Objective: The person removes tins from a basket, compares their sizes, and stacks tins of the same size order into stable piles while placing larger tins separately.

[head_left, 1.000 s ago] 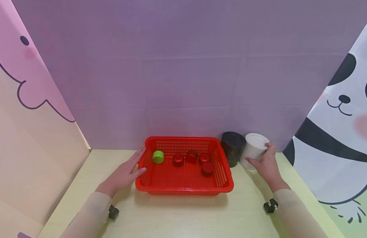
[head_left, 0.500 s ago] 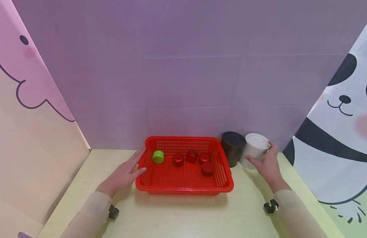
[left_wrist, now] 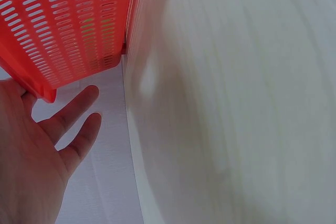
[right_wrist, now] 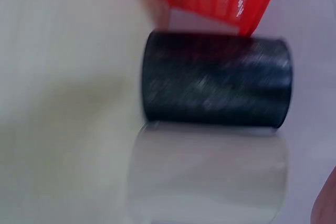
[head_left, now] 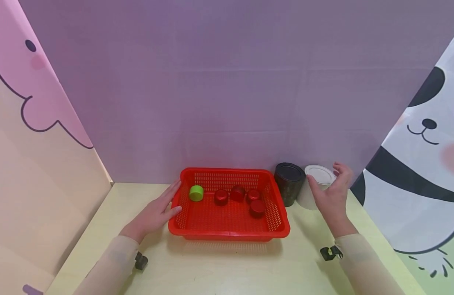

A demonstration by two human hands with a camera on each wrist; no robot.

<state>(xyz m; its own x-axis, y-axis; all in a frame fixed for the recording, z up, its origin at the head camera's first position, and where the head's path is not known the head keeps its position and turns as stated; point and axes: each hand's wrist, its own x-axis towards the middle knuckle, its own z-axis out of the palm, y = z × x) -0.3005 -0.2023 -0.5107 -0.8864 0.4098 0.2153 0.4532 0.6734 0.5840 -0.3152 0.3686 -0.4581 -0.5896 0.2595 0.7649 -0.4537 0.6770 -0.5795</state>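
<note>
A red plastic basket [head_left: 228, 235] stands at the middle of the table, a green cap [head_left: 196, 193] and several dark red caps [head_left: 221, 197] lying inside. Its left rim is touched by my left hand [head_left: 154, 215], thumb and fingers spread; the left wrist view shows two fingers [left_wrist: 76, 148] extended beyond the basket wall. Against the basket's right side is a black lidded can [head_left: 290, 186]. A white lidded can [head_left: 319, 175] stands upright beside it, partly covered by my right hand [head_left: 333, 198]. That hand hovers at the white can's right with thumb and fingers parted, holding nothing.
A purple cloth wall [head_left: 227, 102] rises directly behind the basket and cans. A panda-printed panel [head_left: 414, 196] closes the right side, and a pink and cream panel [head_left: 35, 164] the left. Pale tabletop [head_left: 227, 270] extends in front.
My right hand has come off the white can, rising and shifting slightly, its fingers now apart from the lid's edge. The left hand, basket and cans stay put; the head view shifts slightly.
</note>
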